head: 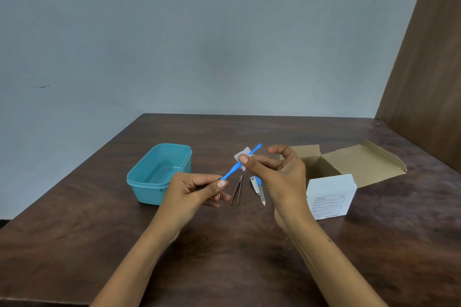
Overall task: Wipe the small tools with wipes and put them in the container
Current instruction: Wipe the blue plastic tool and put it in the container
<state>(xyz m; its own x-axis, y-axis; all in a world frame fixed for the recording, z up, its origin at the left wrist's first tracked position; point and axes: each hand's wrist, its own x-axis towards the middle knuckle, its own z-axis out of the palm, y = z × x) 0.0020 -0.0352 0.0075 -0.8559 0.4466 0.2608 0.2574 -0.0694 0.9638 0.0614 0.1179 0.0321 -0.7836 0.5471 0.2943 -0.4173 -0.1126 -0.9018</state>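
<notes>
My left hand (197, 189) pinches the lower end of a thin blue plastic tool (234, 168), which slants up to the right above the table. My right hand (282, 169) pinches a small white wipe (241, 157) around the middle of that tool. A teal plastic container (159, 173) stands open and empty just left of my left hand. On the table below the hands lie metal tweezers (237, 190), a nail clipper (254, 183) and a nail file with a blue handle (261, 194).
An opened white cardboard box (331, 194) with brown flaps stands right of my right hand. The dark wooden table (224, 257) meets a grey wall behind and a brown panel (424, 82) on the right.
</notes>
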